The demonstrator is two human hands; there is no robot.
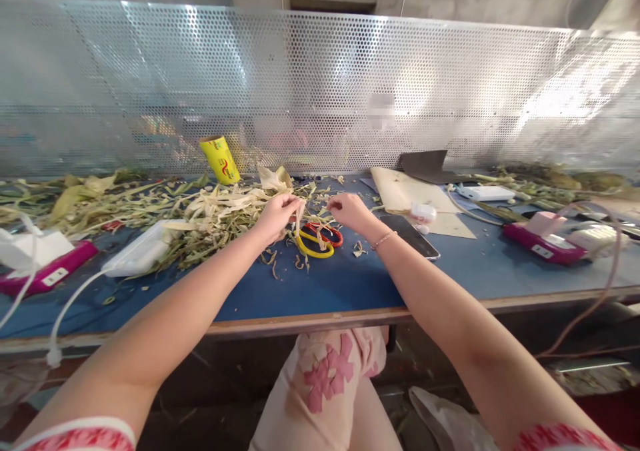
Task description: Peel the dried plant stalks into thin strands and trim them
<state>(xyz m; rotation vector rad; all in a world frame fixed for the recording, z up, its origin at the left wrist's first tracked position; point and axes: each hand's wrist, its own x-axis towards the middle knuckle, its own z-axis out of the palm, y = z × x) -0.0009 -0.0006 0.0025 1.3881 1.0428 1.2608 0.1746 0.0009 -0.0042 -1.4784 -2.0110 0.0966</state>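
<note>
Leaf strip, pale and dry (299, 219), is pinched at the fingertips of the left hand (277, 218), above the worktop (310, 298) and near its middle. Its lower part is hung beside a pair of looped handles, one yellow and one red (314, 253) (whether they are touched by it cannot be told). The right hand (353, 211) is held a little apart from the left, with its fingers curled in; whether anything is gripped there cannot be told. A thin bracelet (384, 240) is worn on that wrist.

Beside the left hand, a heap of dried leaves (213, 219) is spread, with a yellow tube (220, 160) stood behind it, slightly tilted. A phone (417, 239) is laid flat by the right wrist, and pale paper (400, 188) is placed behind it. Magenta power strips are set at both sides, one on the left (60, 271) and one on the right (543, 244). The far edge is backed by a metal screen (325, 84) (punched all over with small holes).
</note>
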